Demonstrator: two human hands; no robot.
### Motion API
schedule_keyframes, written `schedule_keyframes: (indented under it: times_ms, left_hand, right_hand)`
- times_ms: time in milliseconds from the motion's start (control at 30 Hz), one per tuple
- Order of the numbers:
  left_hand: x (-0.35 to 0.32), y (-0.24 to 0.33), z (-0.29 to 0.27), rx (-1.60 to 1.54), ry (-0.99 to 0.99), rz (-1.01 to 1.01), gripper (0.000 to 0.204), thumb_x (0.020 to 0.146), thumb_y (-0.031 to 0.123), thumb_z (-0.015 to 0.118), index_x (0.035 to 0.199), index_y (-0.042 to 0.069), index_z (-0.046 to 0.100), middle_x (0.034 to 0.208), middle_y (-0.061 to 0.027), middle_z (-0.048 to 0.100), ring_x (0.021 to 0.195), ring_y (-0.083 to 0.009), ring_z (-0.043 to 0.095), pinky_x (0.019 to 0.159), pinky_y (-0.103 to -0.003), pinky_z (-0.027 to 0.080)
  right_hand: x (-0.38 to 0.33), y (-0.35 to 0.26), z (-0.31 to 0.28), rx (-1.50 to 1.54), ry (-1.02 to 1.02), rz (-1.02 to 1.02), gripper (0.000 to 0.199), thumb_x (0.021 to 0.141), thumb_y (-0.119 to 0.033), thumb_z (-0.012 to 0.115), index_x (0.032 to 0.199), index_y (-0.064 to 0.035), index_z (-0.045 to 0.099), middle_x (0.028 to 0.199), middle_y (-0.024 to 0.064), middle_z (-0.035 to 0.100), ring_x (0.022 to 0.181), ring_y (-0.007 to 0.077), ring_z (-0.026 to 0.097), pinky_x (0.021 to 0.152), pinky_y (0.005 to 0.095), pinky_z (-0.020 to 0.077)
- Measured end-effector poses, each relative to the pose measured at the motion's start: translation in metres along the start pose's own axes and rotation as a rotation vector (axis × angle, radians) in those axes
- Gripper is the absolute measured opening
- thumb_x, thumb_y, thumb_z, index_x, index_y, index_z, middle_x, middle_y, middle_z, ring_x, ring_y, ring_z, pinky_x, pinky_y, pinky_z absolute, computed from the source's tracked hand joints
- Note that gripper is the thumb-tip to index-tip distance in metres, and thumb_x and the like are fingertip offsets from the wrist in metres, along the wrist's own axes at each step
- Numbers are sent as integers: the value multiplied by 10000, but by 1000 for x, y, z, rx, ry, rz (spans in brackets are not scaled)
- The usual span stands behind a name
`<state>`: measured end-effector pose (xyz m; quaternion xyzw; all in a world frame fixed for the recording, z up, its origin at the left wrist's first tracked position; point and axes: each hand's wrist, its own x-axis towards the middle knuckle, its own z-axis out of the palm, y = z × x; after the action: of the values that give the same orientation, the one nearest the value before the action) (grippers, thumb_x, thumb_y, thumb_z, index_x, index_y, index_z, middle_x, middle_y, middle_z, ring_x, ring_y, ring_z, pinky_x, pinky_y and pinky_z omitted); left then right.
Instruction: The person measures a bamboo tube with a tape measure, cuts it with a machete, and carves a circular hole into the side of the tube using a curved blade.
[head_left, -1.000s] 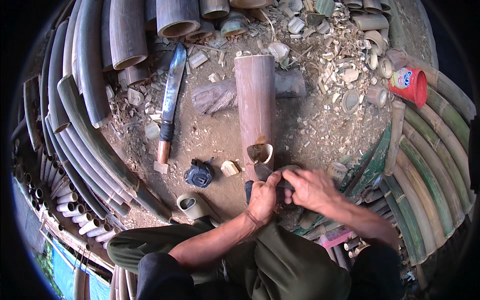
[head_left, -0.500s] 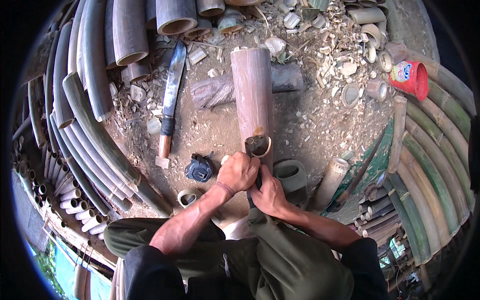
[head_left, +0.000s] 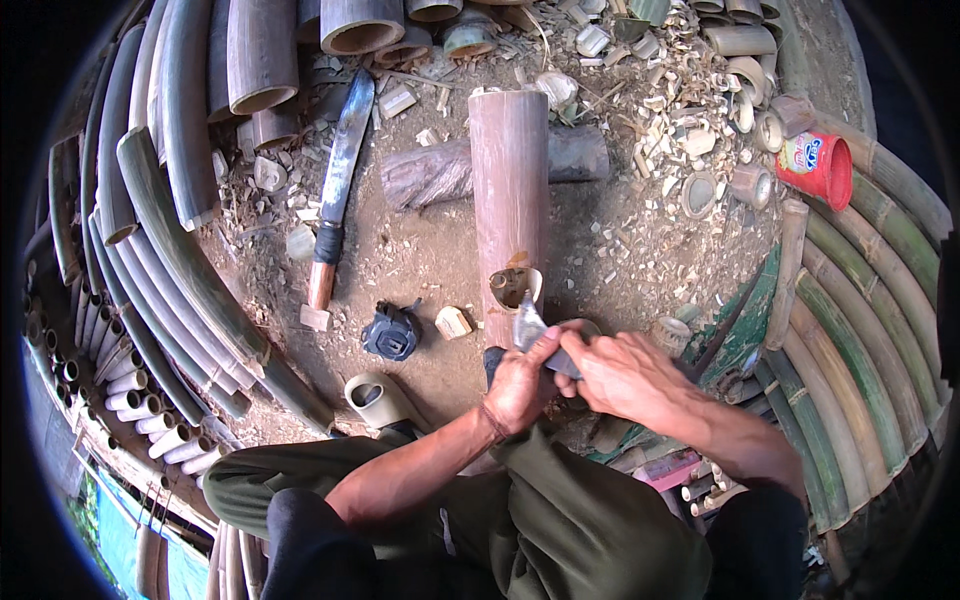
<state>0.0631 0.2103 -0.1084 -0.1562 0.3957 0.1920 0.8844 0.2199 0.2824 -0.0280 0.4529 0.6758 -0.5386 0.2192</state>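
Nearest are the green trousers [head_left: 590, 510] of the person. Before them, the right hand [head_left: 625, 375] has its fingers closed around a grey knife [head_left: 529, 326]. The left hand [head_left: 518, 388] is close against the knife; what it grips, I cannot tell. The bamboo tube [head_left: 509, 190] points away from the person, the blade at its hole, and the hands cover its near end. To the left lie a short tube [head_left: 384, 402], a tape measure [head_left: 391, 332] and a wood block [head_left: 453, 322]. Farther, a log [head_left: 428, 176] crosses under the tube, between a machete [head_left: 346, 150] and wood chips [head_left: 690, 125]. A red can [head_left: 828, 170] is at the far right.
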Motion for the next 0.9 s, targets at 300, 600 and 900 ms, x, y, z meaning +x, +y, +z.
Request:
schedule_keyframes:
  times_ms: [300,600,900]
  left_hand:
    - [-31,27,25,494,132,188,447,1030,387,461,1248,29,615,786,-20,632,554,-91,522,515,-263,440]
    - [-20,30,14,388,324,64,366,996,292,499,1072,-13,685,660,-35,580,542,-124,503,522,-281,416]
    - [-20,78,-38,2017,156,572,201,869,208,542,846,33,638,641,-236,590,602,-410,636,519,-490,514]
  right_hand:
    - [-19,-23,18,84,198,75,375,838,-185,636,1123,-11,464,838,231,652,744,373,686,610,481,556]
    - [17,-7,24,235,1,105,393,843,-210,641,1108,44,500,725,245,659,678,423,664,609,494,541]
    - [67,-60,123,906,622,181,394,805,-154,703,1070,22,471,817,315,618,842,505,625,664,510,513]
